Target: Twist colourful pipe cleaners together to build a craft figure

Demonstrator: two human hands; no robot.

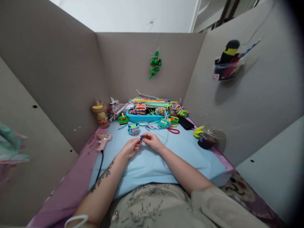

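Note:
A small dark-blue and red piece (142,138) is pinched between the fingertips of both hands, above the light-blue cloth (152,167). It is too small to tell its exact kind. My left hand (132,147) grips it from the left with curled fingers. From the right, my right hand (152,141) holds it with thumb and fingertips together. Just beyond my hands lies a teal and pink woven cord figure (134,130). Another teal woven figure (164,123) sits farther right, near a red cord loop (173,130).
A blue tray (146,118) carries woven pieces and coloured cords (152,102). To the left are a pink glue gun (104,142) with a black cable and a lidded cup (100,116). A black phone (186,123) and dark tub (206,141) lie right. Grey panels surround the table.

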